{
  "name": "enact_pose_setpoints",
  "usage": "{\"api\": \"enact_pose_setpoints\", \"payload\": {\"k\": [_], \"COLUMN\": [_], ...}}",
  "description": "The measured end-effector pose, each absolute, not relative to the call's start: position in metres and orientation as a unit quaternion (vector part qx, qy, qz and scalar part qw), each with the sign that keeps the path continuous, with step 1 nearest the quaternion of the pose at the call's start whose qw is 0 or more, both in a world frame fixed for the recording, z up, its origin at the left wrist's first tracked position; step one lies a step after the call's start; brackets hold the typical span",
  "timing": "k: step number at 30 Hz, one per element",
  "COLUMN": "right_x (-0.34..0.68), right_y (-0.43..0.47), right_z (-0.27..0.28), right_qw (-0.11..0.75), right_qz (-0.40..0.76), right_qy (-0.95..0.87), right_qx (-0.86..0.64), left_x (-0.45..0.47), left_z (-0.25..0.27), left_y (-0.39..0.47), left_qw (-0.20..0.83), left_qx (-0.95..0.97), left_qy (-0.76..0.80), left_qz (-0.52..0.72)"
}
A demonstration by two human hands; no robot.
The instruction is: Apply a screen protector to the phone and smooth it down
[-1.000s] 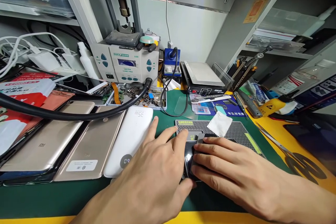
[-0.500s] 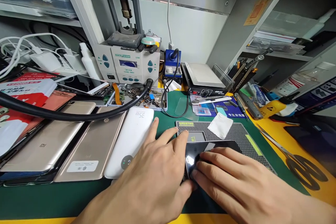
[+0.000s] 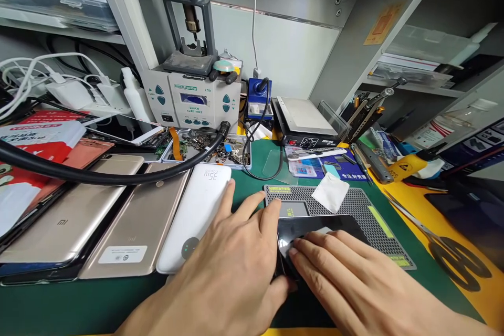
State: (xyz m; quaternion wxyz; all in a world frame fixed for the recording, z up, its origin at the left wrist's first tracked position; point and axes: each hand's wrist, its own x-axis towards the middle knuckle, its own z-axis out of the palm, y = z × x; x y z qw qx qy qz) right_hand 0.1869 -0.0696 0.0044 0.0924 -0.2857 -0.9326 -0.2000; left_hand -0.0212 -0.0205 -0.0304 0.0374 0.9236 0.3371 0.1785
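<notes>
A black phone (image 3: 284,227) with a glossy surface lies on a grey perforated pad (image 3: 356,199). Along its left edge rests my left hand (image 3: 232,252), fingers spread and thumb at the near left corner. My right hand (image 3: 346,268) lies flat across the phone, fingers side by side and touching its surface. By those fingers shows a small pale patch (image 3: 325,230); whether it is a reflection or a piece of material I cannot tell. Much of the phone is hidden under my right hand. A white folded cloth (image 3: 331,192) sits on the pad just beyond it.
Left of my left hand lie a white power bank (image 3: 192,210) and gold phone backs (image 3: 136,220). Scissors (image 3: 452,257) lie at the right. Behind are a parts tray (image 3: 248,160), a hot-air station (image 3: 192,95) and a flat heating plate (image 3: 307,115). A black hose (image 3: 165,175) crosses the left side.
My right hand has shifted slightly on the phone, its fingers now straighter and reaching a bit further left. My left hand stays in place at the phone's edge.
</notes>
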Motion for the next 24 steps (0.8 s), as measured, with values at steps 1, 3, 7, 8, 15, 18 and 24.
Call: {"api": "enact_pose_setpoints", "payload": {"k": [1,3,7,8,15,18,24], "right_x": [0.185,0.181,0.174,0.174,0.173,0.174,0.211], "right_y": [-0.07,-0.068,-0.063,-0.062,-0.054,-0.048,-0.041], "right_z": [0.003,0.003,0.004,0.003,-0.009,-0.013,0.002], "right_qw": [0.091,0.084,0.073,0.071,0.075,0.04,0.08], "right_qz": [-0.201,-0.199,-0.2,-0.2,-0.219,-0.222,-0.188], "right_qy": [-0.932,-0.933,-0.928,-0.925,-0.921,-0.918,-0.888], "right_qx": [-0.286,-0.289,-0.307,-0.314,-0.312,-0.326,-0.412], "left_x": [-0.021,-0.02,-0.019,-0.019,-0.02,-0.021,-0.021], "left_z": [-0.032,-0.034,-0.037,-0.037,-0.038,-0.038,-0.035], "left_y": [-0.02,-0.02,-0.019,-0.019,-0.019,-0.019,-0.021], "left_qw": [0.032,0.023,0.036,0.04,0.035,0.058,0.069], "left_qx": [0.923,0.921,0.917,0.916,0.913,0.91,0.899], "left_qy": [0.337,0.338,0.347,0.349,0.354,0.361,0.384], "left_qz": [0.181,0.191,0.194,0.192,0.199,0.194,0.198]}}
